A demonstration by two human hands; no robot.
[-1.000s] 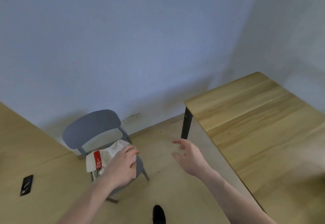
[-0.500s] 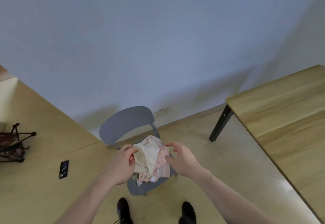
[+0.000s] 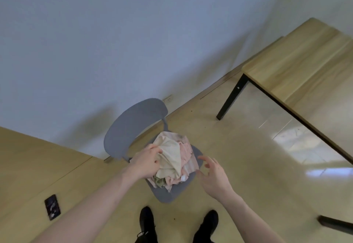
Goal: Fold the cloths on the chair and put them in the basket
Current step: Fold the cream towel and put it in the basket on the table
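Pale blue-grey wall [image 3: 114,42] backs the scene, meeting a light floor [image 3: 238,157] along a low skirting with a socket plate [image 3: 168,98] near the chair back.

Item, your left hand [image 3: 146,163]: fingers curled down into the near-left side of the pile, grasping the cream cloth [image 3: 171,156] at its top edge; forearm runs back to the lower-left corner.

Item, your right hand [image 3: 214,178]: fingers spread and relaxed, holding nothing, palm turned toward the pile, just beside the chair seat's right edge and apart from the fabric.

Item, cloths [image 3: 177,168]: a crumpled heap on the chair seat. Cream piece on top; pink pieces beneath and to the right; a striped pink edge at the right side; an olive scrap [image 3: 159,181] showing at the near-left bottom; a small white tag at the near edge. None folded.

Item, grey chair [image 3: 133,128]: curved backrest toward the wall, seat toward you, pile covering most of the seat, bare seat rim visible at the near end.

Item, your two black shoes [image 3: 147,221], on the floor just short of the seat.

Item, wooden table [image 3: 305,61], right: light top, black frame, one black leg [image 3: 232,97] standing on the floor, well apart from the chair.

Item, second wooden surface [image 3: 28,166], left, bearing a dark phone [image 3: 52,207] lying flat near your left forearm.

Item, another black leg [image 3: 335,223], at the lower-right edge.
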